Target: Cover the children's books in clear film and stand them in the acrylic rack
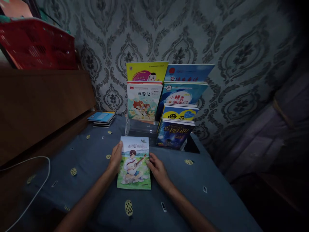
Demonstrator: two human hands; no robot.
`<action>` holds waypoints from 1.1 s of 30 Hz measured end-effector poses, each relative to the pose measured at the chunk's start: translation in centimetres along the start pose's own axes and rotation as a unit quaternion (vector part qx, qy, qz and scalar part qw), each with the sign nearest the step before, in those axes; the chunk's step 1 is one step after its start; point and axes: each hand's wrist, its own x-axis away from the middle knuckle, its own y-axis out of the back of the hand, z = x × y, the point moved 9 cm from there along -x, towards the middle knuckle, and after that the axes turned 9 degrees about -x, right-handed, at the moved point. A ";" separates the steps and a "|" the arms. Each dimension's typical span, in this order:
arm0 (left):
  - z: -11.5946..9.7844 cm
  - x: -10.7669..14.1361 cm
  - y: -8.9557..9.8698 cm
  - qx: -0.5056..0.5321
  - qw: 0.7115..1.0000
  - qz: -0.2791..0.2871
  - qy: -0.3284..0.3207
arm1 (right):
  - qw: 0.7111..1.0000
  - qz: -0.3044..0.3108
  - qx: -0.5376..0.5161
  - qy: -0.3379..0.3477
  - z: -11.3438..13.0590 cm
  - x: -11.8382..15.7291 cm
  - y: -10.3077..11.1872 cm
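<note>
A paperback book (pixel 134 175) with a cartoon guitar player on its cover faces me, held upright or slightly tilted between both hands. My left hand (pixel 116 158) grips its left edge, fingers partly behind the cover. On the opposite edge, my right hand (pixel 156 168) holds the book with its fingertips. Just beyond stands a clear stepped book rack (pixel 140 127). Its left side bears a white-covered book (pixel 145 103) with a yellow book (pixel 147 69) behind. Several more stand on the right, including a dark blue book (pixel 175 133) in front.
A small stack of books (pixel 102 118) lies at the back left of the blue patterned cloth (pixel 91 180). A red plastic basket (pixel 38 45) sits on a wooden cabinet (pixel 43 109) at left. A white cable (pixel 36 193) curves at lower left. Patterned wallpaper (pixel 108 32) rises behind.
</note>
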 end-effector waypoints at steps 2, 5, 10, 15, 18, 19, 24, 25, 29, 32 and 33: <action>-1.8 -0.4 0.2 -0.019 0.998 -0.023 -0.050 | 0.999 -0.005 0.010 0.041 2.5 -0.9 -0.3; -3.9 -0.8 1.2 -0.041 0.989 -0.092 -0.111 | 0.992 -0.025 0.062 0.106 5.3 -1.6 -0.5; -3.7 -0.5 1.3 -0.079 0.983 -0.086 -0.145 | 0.977 -0.089 0.119 0.155 5.3 -1.0 0.1; -3.5 1.0 -0.7 -0.141 0.969 0.069 -0.190 | 0.983 -0.094 0.096 0.127 3.8 -0.1 0.8; -4.5 1.5 -1.7 -0.196 0.941 0.187 -0.202 | 0.984 -0.087 0.091 0.123 3.9 -0.3 0.9; -4.8 1.6 -2.0 -0.216 0.928 0.226 -0.204 | 0.984 -0.089 0.091 0.123 3.9 -0.5 0.9; -7.0 1.1 -3.1 -0.284 0.868 0.332 -0.237 | 0.982 -0.105 0.090 0.131 4.1 -1.6 1.2; -7.7 0.8 -3.3 -0.297 0.860 0.328 -0.255 | 0.980 -0.110 0.093 0.136 4.5 -2.1 1.4; -11.9 -0.2 -4.8 -0.361 0.828 0.265 -0.339 | 0.964 -0.132 0.132 0.191 8.5 -4.7 2.4; -15.9 -0.8 -5.7 -0.380 0.809 0.176 -0.413 | 0.942 -0.153 0.154 0.254 13.1 -6.9 2.7; -17.1 -1.0 -5.9 -0.379 0.804 0.141 -0.436 | 0.933 -0.165 0.155 0.280 14.5 -7.4 2.8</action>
